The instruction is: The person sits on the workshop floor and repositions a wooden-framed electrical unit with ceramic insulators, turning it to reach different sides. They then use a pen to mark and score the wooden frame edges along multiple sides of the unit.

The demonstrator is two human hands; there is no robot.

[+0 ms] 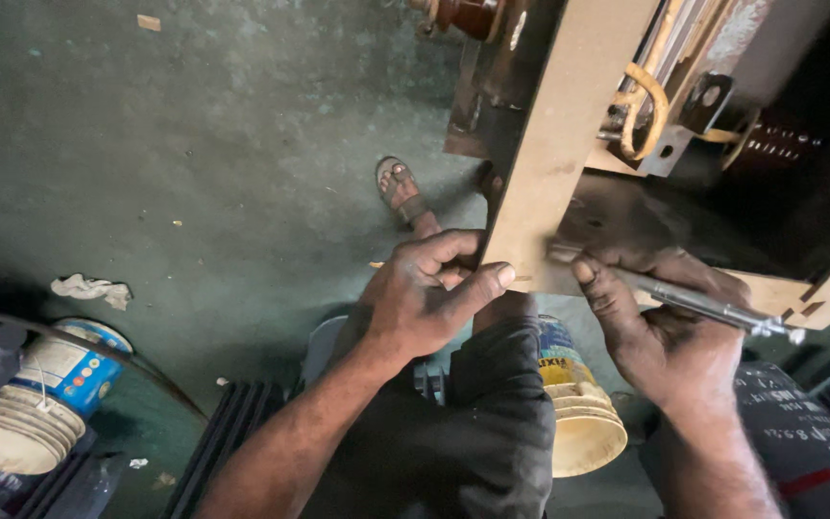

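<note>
Now, right hand (670, 332) closed round slim metal tool (694, 303), long axis slanting up-left to board (559, 144); left hand (425, 298) pinching board edge, just beside tool tip.

The floor (194, 144) is dull dark green with pale specks. The board (569, 125) in the upper middle of the frame is plain light brown, and the box (722, 211) behind it is black inside. The tool (694, 303) at the right is shiny silver. The bucket (578, 413) at the lower middle is cream with a yellow and blue label. The bucket (40, 404) at the lower left is cream with a blue and white label. The trouser leg (492, 423) is black.
</note>
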